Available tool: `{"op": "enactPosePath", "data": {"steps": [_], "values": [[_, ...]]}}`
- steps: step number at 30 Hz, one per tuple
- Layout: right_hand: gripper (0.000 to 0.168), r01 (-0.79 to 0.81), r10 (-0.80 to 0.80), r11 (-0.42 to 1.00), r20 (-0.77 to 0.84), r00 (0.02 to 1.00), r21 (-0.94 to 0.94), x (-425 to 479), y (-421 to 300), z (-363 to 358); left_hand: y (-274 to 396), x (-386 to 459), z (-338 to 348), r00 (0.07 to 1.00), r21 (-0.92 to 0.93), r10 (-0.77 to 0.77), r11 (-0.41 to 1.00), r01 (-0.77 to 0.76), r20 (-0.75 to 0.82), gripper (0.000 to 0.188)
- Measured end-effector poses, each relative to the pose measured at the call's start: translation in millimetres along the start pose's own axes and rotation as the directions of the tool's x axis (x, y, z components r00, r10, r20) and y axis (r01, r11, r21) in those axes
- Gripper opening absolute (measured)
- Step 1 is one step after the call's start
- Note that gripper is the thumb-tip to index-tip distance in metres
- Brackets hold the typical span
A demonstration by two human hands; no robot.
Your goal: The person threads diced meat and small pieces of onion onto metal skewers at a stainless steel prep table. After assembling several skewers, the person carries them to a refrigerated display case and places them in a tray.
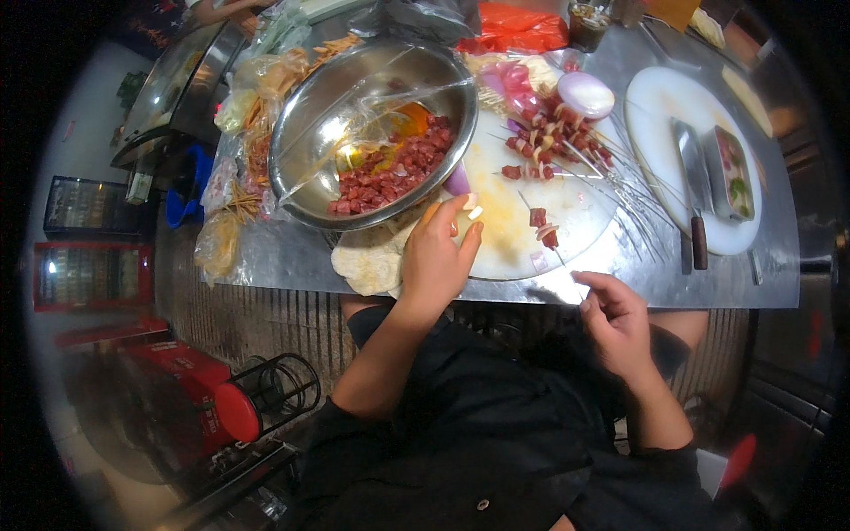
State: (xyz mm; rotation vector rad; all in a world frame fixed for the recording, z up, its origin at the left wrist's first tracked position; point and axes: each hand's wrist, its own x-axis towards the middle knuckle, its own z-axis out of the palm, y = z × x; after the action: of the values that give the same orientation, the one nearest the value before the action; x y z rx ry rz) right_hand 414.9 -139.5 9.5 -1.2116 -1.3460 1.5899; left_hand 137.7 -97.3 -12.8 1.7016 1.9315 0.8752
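Observation:
In my right hand (617,318), thumb and forefinger pinch the lower end of a thin metal skewer (565,265). Red meat cubes (538,216) and a pale slice (547,231) are threaded near its upper end, above the white round cutting board (511,252). My left hand (435,255) is at the board's left edge, below the steel bowl. A small white piece (475,213) shows by its thumb and forefinger tips; whether they grip it is unclear. The tilted steel bowl (305,133) contains diced red meat (398,174) and yellow-orange liquid, partly behind clear plastic film.
Loaded skewers (564,136) lie at the board's upper right beside a halved red onion (586,95). A cleaver (694,166) and a rectangular container (734,172) rest on another white board (647,99). Plastic bags (219,245) line the left. A red stool (238,411) stands below.

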Motion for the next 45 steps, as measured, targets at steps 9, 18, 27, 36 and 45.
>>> {"op": "enactPosePath", "data": {"steps": [9,18,27,36,45], "values": [[0.032,-0.005,0.005,1.000,-0.021,1.000,-0.005,-3.2,1.4,-4.6,-5.9,23.2,13.0,0.995,0.164,-0.074,0.984,0.063,0.062,0.028],[0.031,0.042,-0.035,0.989,0.053,0.998,-0.144,3.3,4.0,0.5,-7.6,24.0,10.7,0.984,0.033,0.136,0.990,-0.140,0.119,0.018],[0.032,0.025,-0.014,0.978,0.055,0.998,-0.207,5.5,4.6,1.8,-10.1,26.0,3.4,0.936,-0.024,0.293,0.955,-0.294,0.194,0.013],[0.031,0.008,0.003,0.979,0.053,0.999,-0.203,6.8,7.1,2.9,-13.9,35.4,10.0,0.940,-0.051,0.267,0.964,-0.262,0.212,0.017],[0.031,0.011,-0.004,0.981,0.037,0.999,-0.195,6.8,6.5,1.6,-18.3,35.0,3.4,0.961,0.078,0.212,0.970,-0.228,0.180,0.023]]}}
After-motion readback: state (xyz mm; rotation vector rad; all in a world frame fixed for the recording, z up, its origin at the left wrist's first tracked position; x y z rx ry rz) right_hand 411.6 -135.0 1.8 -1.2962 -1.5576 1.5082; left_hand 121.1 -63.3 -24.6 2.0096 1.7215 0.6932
